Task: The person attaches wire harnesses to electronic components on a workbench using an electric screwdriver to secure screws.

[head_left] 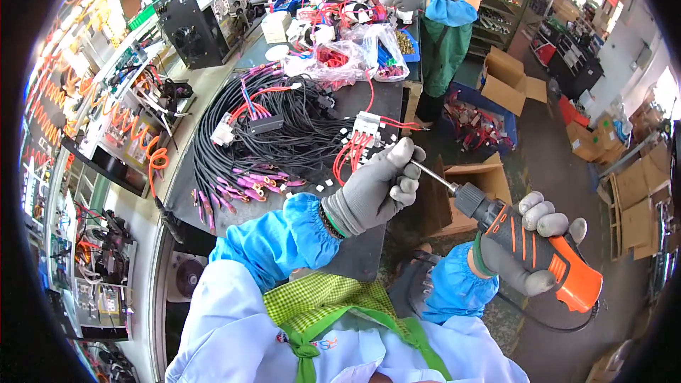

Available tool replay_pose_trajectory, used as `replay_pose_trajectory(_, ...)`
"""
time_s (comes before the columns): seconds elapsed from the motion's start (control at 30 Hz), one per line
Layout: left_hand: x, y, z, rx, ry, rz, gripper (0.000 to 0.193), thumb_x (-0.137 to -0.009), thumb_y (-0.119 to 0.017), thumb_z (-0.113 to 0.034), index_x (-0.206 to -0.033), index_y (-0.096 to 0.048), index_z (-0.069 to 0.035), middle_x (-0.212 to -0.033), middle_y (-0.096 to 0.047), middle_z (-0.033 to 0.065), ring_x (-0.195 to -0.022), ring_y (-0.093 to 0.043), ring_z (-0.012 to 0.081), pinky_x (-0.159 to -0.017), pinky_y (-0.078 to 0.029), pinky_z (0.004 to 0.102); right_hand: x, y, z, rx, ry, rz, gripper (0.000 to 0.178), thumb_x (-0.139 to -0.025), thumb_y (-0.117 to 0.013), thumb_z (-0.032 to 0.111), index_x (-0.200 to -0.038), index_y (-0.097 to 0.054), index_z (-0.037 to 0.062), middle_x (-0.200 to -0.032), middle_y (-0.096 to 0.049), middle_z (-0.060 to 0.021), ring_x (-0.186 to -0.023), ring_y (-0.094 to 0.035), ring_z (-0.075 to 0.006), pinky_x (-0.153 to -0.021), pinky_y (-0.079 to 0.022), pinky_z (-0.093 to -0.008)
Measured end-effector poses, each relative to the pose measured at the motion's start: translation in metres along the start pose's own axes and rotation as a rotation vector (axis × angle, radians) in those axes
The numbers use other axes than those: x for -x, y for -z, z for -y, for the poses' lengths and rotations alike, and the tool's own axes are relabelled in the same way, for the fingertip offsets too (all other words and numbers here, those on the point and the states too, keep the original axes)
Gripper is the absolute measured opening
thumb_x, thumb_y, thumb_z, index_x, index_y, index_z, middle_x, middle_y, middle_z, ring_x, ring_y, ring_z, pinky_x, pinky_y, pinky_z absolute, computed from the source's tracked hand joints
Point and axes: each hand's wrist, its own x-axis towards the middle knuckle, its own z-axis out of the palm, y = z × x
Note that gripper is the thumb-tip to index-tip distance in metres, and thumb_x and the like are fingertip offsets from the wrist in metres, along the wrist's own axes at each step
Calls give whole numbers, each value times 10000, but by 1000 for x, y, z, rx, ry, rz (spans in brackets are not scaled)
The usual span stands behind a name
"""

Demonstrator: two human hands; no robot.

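My right hand [521,248], in a grey glove, is wrapped round the body of an orange and black electric screwdriver [507,230]. Its long metal bit [434,176] points up and left toward my other hand. My left hand [372,191], gloved too, has its fingers closed at the bit's tip; anything small pinched there is hidden. Just beyond these fingers, a white connector block [366,125] with red wires [352,154] lies at the table's right side. Left of it spreads a large bundle of black cables [237,128] with purple-sleeved ring terminals [248,186].
Clear plastic bags [333,60] and heaped parts cover the table's far end. A co-worker in a green apron [448,50] stands beyond it. To the right sit an open carton [475,191] and a blue bin [482,124] of wires. A cord [546,328] trails from the screwdriver.
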Motion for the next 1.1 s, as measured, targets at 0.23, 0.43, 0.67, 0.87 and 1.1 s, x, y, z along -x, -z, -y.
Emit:
replay_pose_trajectory(0.23, -1, 10, -3, -11, -102, -31, 277, -979, -564, -318, -1066, -559, -55, -781, -566, -6, -634, -523, 58, -529, -405, 196, 13, -11, -12, 32, 7, -56, 855, -858, -610, 590, -1391, -308, -7, -957, -601, -128, -785, -608, -247, -730, -462, -413)
replay_pose_trajectory(0.43, -13, 5, -20, -185, -271, -112, 251, -985, -557, -287, -1034, -576, -42, -741, -568, 2, -582, -520, 63, -497, -394, 196, 28, -6, -27, 131, -17, -10, 888, -857, -506, 682, -1397, -358, -8, -1061, -647, -160, -869, -628, -289, -789, -510, -427)
replay_pose_trajectory(0.67, -30, 15, -17, -118, -218, -99, 231, -998, -532, -264, -1048, -570, -42, -760, -573, 2, -605, -524, 67, -510, -398, 198, 38, 10, -43, 118, -56, -63, 873, -862, -537, 640, -1409, -352, -14, -1066, -645, -175, -883, -632, -301, -783, -512, -427)
replay_pose_trajectory(0.87, -42, 12, -15, -55, -146, -154, 270, -1009, -505, -283, -1082, -567, -30, -770, -578, -1, -628, -540, 76, -521, -406, 195, 41, 20, -52, 170, 3, -37, 883, -869, -517, 648, -1401, -356, -37, -1045, -642, -201, -862, -648, -318, -761, -541, -434)
replay_pose_trajectory(1.1, -50, 28, -22, -127, -147, -6, 355, -1018, -472, -340, -1040, -576, -1, -696, -561, 4, -549, -482, 74, -460, -338, 201, 45, 20, -51, 147, -40, -101, 894, -857, -559, 639, -1416, -327, -19, -1035, -628, -209, -880, -649, -323, -759, -555, -432)
